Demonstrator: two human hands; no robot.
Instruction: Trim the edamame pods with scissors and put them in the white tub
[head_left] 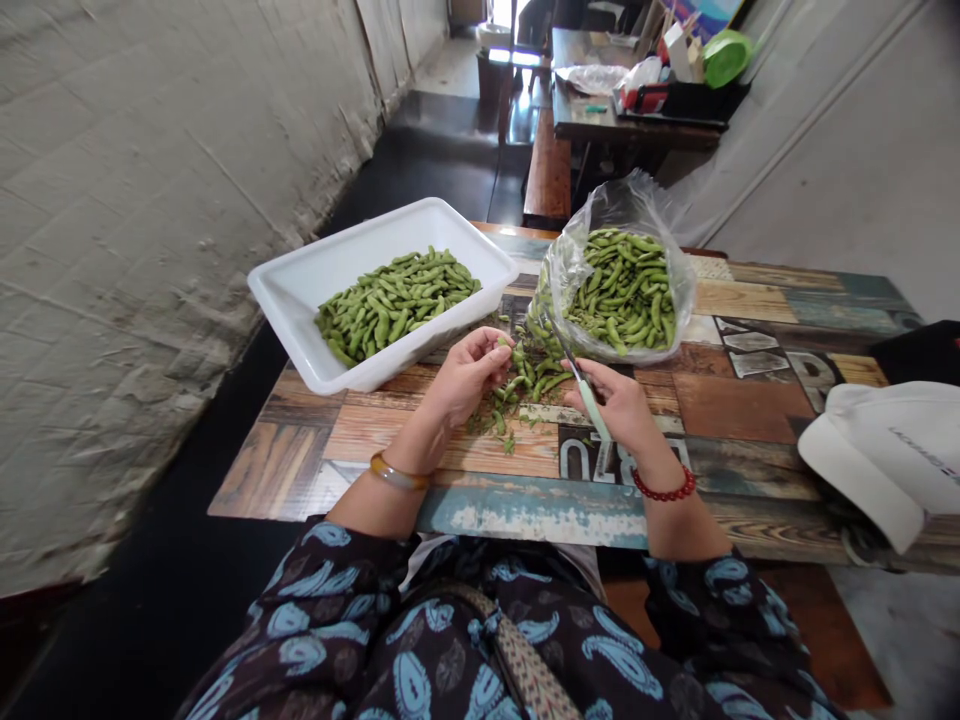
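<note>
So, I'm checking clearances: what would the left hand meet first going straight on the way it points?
The left hand would probably meet the loose green pods first, with the plastic bag behind; depth is unclear.

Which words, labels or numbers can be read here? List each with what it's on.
Tabletop, near the right hand: perhaps "Z8" or "28"; neighbouring characters are unclear.
Tabletop, toward the white cap: one large character, unclear.
White cap: lettering too blurred to read.
</note>
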